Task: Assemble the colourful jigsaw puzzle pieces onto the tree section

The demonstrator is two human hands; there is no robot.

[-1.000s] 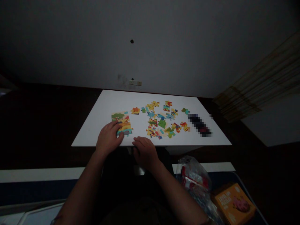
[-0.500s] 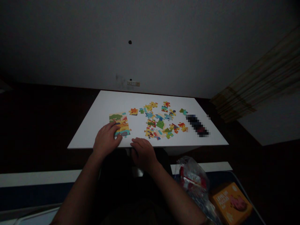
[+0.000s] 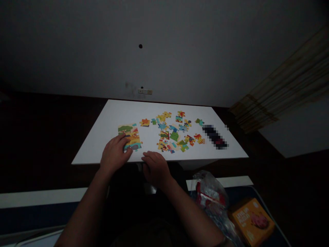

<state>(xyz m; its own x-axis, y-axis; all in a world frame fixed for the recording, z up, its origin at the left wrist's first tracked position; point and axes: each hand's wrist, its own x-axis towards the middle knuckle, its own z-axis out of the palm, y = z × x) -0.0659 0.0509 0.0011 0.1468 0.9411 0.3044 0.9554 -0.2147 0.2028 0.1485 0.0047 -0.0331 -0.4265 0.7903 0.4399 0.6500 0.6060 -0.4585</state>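
On the left part of the white table (image 3: 100, 137) lies a joined block of jigsaw pieces (image 3: 135, 137) with a green tree and a yellow and blue scene. My left hand (image 3: 114, 152) rests on its left lower side, fingers stretched out over it and hiding part of the picture. At the table's front edge lies my right hand (image 3: 155, 166), its fingers laid over the edge, holding nothing that I can see. Several loose jigsaw pieces (image 3: 174, 136) are scattered to the right of the block. An orange piece (image 3: 145, 122) sits just beyond the block's upper right corner.
A pixelated dark object (image 3: 215, 137) lies at the table's right side. Below on the right, a clear plastic bag (image 3: 209, 192) with something red and an orange puzzle box (image 3: 253, 221) stand on a dark blue seat. Behind the table rises a wall with sockets (image 3: 145, 91).
The whole view has shifted slightly, with the table a little further left. Both hands keep their places against the table and the pieces.
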